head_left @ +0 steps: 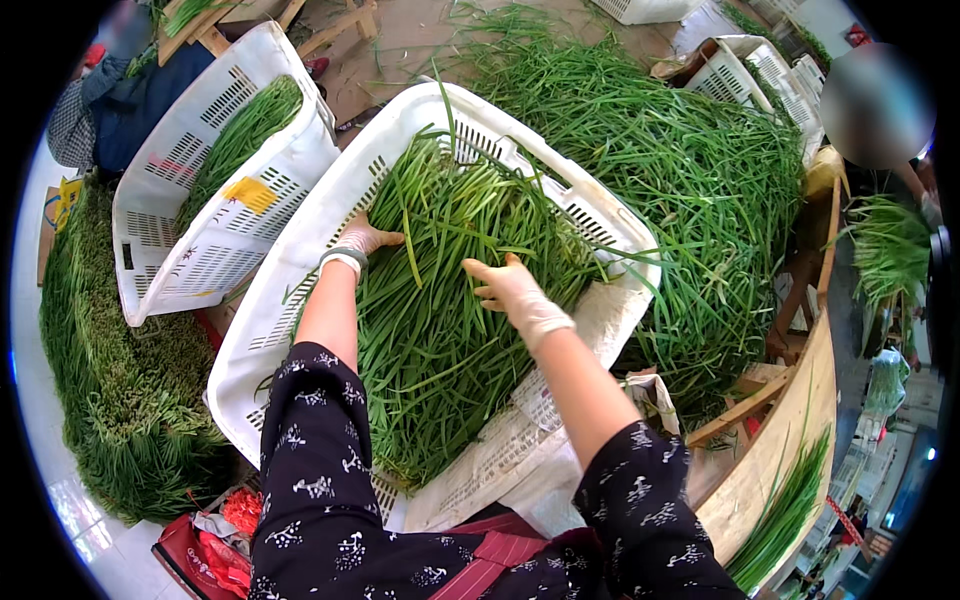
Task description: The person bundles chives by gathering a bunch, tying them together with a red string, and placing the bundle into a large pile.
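Observation:
A large white plastic crate [280,340] with slotted walls sits in front of me, filled with long green garlic chives [440,330]. My left hand [366,236], in a thin pale glove, is at the crate's left side against the chives. Its thumb stretches to the right, and its other fingers are partly hidden. Over the right part of the chives is my right hand [508,292], gloved too, with thumb and fingers apart and nothing held in them. Printed paper sheeting [500,460] lines the crate's near right side, partly folded out over the edge.
A big heap of loose chives [650,180] lies beyond and right of the crate. Another white crate [220,215] stands tilted at left, above bundled chives [130,400]. A wooden board [775,450] edges the right side. Another person [150,110] is at far left; one more at right.

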Demonstrator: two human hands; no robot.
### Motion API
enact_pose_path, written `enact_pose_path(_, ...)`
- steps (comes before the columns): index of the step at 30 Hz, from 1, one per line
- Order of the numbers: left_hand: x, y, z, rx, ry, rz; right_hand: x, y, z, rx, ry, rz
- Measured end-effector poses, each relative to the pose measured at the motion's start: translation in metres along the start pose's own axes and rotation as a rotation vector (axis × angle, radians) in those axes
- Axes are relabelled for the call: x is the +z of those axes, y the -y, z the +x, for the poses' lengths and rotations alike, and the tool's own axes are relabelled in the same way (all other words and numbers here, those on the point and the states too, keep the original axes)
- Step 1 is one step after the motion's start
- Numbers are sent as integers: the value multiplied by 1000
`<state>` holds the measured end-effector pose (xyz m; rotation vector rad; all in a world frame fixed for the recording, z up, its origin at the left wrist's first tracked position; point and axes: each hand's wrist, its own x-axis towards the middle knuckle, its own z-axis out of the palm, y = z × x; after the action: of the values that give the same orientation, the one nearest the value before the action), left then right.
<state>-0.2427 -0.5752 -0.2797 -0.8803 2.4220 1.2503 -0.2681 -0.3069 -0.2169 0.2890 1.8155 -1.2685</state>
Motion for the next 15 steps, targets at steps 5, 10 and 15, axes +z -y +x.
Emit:
enact_pose_path(5,2,8,12,-22,164,-59,27,9,26,93,-228,-103)
enact_pose_path(10,8,12,0,119,67,-105,21,2,40,77,-376,-118)
enact_pose_path(15,11,-33,-57,224,190,-238,7,-28,19,-118,-283,224)
